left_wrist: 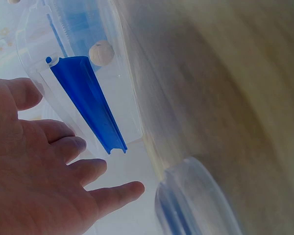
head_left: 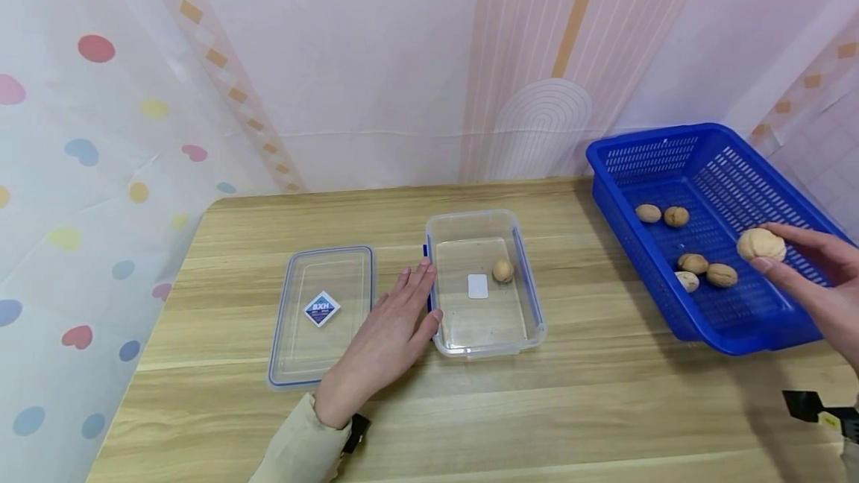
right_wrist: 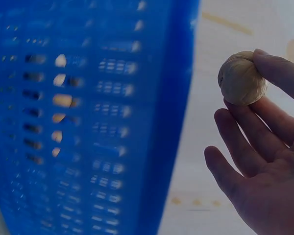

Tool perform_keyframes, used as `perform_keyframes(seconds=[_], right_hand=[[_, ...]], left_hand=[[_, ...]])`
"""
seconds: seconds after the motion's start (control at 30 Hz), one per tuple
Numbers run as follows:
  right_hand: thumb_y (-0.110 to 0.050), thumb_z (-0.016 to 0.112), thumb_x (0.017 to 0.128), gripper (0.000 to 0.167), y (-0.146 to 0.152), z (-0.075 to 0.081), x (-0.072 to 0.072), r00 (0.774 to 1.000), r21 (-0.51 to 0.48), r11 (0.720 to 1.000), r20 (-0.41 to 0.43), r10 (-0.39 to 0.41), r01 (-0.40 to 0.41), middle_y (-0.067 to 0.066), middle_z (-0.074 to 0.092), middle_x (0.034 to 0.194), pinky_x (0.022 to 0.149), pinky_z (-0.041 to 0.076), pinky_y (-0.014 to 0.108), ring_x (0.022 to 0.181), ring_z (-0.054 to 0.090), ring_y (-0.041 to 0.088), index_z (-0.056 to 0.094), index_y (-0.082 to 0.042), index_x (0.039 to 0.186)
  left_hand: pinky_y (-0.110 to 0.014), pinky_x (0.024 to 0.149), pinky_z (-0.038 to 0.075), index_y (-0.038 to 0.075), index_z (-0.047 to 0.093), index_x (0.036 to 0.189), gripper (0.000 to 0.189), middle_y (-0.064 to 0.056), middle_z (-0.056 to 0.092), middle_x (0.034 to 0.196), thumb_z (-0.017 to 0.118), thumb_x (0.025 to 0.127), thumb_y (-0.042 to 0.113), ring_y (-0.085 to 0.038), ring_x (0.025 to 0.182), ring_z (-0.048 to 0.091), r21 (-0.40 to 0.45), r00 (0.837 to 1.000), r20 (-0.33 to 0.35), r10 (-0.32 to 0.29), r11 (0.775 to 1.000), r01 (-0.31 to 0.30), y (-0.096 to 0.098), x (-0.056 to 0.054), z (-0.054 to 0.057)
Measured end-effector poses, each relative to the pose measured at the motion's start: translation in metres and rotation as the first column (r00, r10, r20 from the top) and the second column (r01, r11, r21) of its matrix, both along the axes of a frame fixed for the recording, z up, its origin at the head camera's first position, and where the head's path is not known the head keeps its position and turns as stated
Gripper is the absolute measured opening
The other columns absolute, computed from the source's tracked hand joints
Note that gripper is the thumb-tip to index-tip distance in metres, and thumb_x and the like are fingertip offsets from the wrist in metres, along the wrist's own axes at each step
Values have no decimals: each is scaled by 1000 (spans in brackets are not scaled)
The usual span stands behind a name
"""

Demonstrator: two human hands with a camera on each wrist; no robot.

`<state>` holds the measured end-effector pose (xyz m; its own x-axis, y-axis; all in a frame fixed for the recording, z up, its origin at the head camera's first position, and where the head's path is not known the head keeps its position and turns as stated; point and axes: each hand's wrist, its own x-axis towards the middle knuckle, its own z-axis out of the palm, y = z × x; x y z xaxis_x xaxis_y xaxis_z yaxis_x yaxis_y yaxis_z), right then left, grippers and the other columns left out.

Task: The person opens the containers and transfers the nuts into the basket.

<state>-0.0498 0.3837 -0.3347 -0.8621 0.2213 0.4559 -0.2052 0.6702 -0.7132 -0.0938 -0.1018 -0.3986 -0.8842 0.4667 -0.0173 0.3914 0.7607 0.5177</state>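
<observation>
Between thumb and fingers, my right hand [head_left: 822,274] pinches a walnut [head_left: 761,245] above the near part of a blue basket [head_left: 644,282]. The right wrist view shows the same walnut [right_wrist: 243,78] at the fingertips, beside the basket wall [right_wrist: 152,122]. Several more walnuts [head_left: 722,275] lie on the basket floor. My left hand [head_left: 389,338] has its fingers extended, resting against the left side of a clear plastic container [head_left: 456,334]. One walnut [head_left: 502,270] sits inside that container. In the left wrist view a blue latch [left_wrist: 88,103] hangs on the container's side near the fingers.
Left of the container lies its clear lid [head_left: 288,334] with a blue seal and a diamond-shaped label, partly under my left forearm. A wooden table [head_left: 537,423] carries everything. Patterned cloth [head_left: 376,95] hangs behind the table and on the left.
</observation>
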Motion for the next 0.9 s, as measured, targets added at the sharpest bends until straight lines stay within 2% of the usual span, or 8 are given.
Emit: perform_keyframes(seconds=[0.33,0.47,0.57,0.7,0.77,0.8,0.83,0.9], right_hand=[[0,64,101,47,16,-12,-1,994,-7,1000,108,30,-30,-36,53,118,91,36,-1,114,46,-15,63,-21,143],[-11,64,104,45,22,-19,0,978,49,999,210,-15,5,-38,47,121,94,32,-3,116,42,-19,57,-11,148],[-18,63,105,51,34,-31,-3,959,100,995,282,-34,6,-16,55,142,110,32,8,134,45,-4,51,-3,152],[-31,62,105,54,67,-64,-12,945,205,979,319,-71,5,-1,50,156,112,28,10,140,42,-1,50,-19,156],[-32,62,105,55,77,-72,-15,938,215,976,342,-52,-24,4,49,157,120,28,23,146,42,12,48,-20,157],[-34,62,105,54,82,-76,-17,938,248,968,342,-64,-25,-5,52,153,115,28,14,140,42,1,49,-24,156],[-32,62,105,54,81,-74,-17,934,243,969,354,-45,-45,3,53,152,119,31,25,142,45,13,49,-19,156],[-32,64,104,54,75,-66,-17,928,273,960,369,-52,-55,8,57,146,116,36,26,135,50,14,52,-14,154]], left_hand=[[-68,116,27,8,23,165,65,-3,12,172,43,111,38,-33,157,15,2,1000,-7,-3,1000,3,0,0,0],[-68,116,28,8,23,165,65,-3,13,172,43,111,38,-33,157,15,2,1000,-8,-3,1000,3,0,0,0],[-69,116,28,8,23,165,65,-3,13,171,43,111,38,-33,157,16,3,1000,-9,-3,1000,3,0,0,0],[-69,116,28,8,23,165,65,-3,13,171,43,111,38,-33,157,15,3,1000,-12,-4,1000,4,0,0,0],[-68,116,28,8,23,165,65,-3,13,171,43,111,38,-32,157,15,2,1000,-13,-5,1000,5,-1,0,0],[-68,116,28,8,23,165,65,-3,13,171,43,111,38,-32,157,15,1,1000,-13,-4,1000,4,-1,0,0],[-68,116,28,8,22,165,65,-3,13,171,43,111,38,-32,157,15,1,1000,-13,-4,1000,4,-1,0,0],[-68,116,28,8,23,165,65,-3,13,171,43,111,38,-32,157,15,3,1000,-14,-5,1000,5,-1,0,0]])
